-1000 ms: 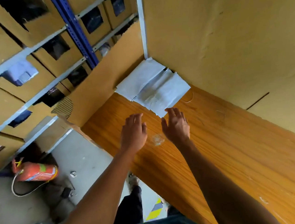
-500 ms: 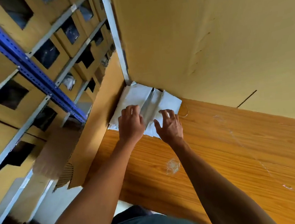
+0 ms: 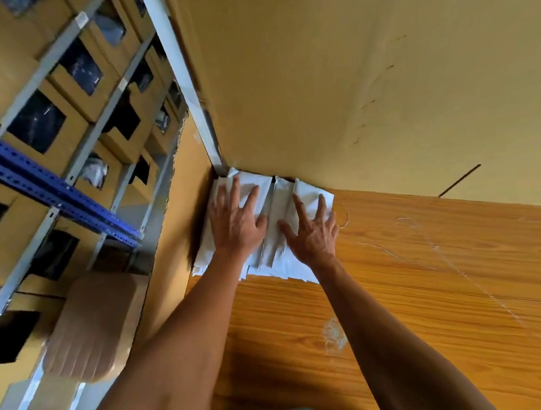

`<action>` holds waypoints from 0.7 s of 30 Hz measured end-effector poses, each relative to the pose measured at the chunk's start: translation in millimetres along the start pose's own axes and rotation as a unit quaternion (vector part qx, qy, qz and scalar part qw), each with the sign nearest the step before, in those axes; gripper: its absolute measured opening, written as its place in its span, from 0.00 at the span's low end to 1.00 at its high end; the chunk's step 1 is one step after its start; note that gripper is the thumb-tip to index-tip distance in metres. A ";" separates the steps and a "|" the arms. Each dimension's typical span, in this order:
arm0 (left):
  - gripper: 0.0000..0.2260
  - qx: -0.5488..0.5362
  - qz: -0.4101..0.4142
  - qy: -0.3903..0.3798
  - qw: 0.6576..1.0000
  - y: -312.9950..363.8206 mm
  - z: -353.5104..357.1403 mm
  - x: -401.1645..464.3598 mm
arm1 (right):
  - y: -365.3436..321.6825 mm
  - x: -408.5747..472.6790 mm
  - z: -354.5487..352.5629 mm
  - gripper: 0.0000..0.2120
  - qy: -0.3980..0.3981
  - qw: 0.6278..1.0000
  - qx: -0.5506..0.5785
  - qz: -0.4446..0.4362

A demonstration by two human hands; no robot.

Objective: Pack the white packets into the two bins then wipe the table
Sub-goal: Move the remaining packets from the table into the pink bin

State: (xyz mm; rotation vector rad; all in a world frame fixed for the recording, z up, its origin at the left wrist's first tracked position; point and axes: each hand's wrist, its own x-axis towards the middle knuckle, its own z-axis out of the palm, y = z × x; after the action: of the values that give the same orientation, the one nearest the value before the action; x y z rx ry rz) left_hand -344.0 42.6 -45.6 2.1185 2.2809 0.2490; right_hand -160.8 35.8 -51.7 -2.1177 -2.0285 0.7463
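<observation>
Warm, even light – soft throughout, wide-angle bending at edges, dark shadow beside packets (image 3: 282, 200).

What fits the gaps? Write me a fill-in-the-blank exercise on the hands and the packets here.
1. The left hand and right hand both lie flat on the ____ packets.
2. The packets sit in the table's far ____.
3. The table top has a ____ grain finish.

Missing words: white; corner; wood

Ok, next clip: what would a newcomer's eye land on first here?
First the two hands, left hand and right hand, spread flat on the white packets wedged into the far corner of the wooden table against the cardboard wall. Then, at left, the shelves of cardboard boxes crossed by a blue beam.
</observation>
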 end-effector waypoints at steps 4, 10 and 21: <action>0.30 -0.003 0.000 -0.010 1.000 -3.5 7.0 4.6 | -2.6 7.7 7.8 0.37 0.030 0.999 -0.022 -0.018; 0.25 -0.006 0.007 0.013 1.000 4.2 5.8 5.2 | -9.3 12.6 13.7 0.38 0.058 0.997 0.008 -0.050; 0.28 -0.029 -0.030 0.006 0.999 13.3 -3.6 4.3 | -20.4 8.3 19.1 0.34 0.098 0.985 -0.025 -0.138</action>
State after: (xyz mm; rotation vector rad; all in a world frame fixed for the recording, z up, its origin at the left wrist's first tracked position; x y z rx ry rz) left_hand -331.6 47.4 -39.9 2.0226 2.3088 0.3232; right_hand -187.5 41.0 -62.2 -1.7960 -2.1864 0.4308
